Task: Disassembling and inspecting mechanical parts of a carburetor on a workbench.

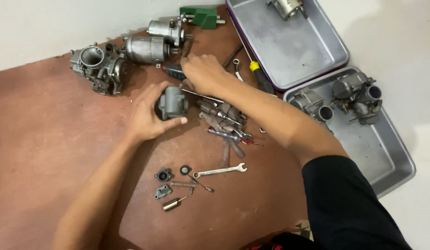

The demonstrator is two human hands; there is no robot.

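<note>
Left hand (147, 118) wrapped around a small grey carburettor body (173, 103), fingers curled on its left side and thumb pressed along its lower edge, holding it upright on the brown surface (48, 139). Right hand (203, 71) just above and behind it, fingers closed around a dark tool handle (174, 71); cannot tell from this angle how firmly, or where the tip sits. Beside the right forearm, a heap of screwdrivers (224, 122) and a yellow-handled screwdriver (259, 74). Near the front edge, loose small parts: a spring (182, 185), a washer (185, 170), two little brackets (163, 175), a brass piece (172, 203) and a spanner (220, 171). Another carburettor (98, 67) and two cylindrical motors (152, 48) at the back; two metal trays (298, 51) on the right, the nearer one holding more carburettors (358, 97).

Likely risks: tool slipping off and gouging the soft metal or jabbing the left thumb, since the body is braced by one hand only; a sweeping forearm scattering the loose spring and washer off the surface.
</note>
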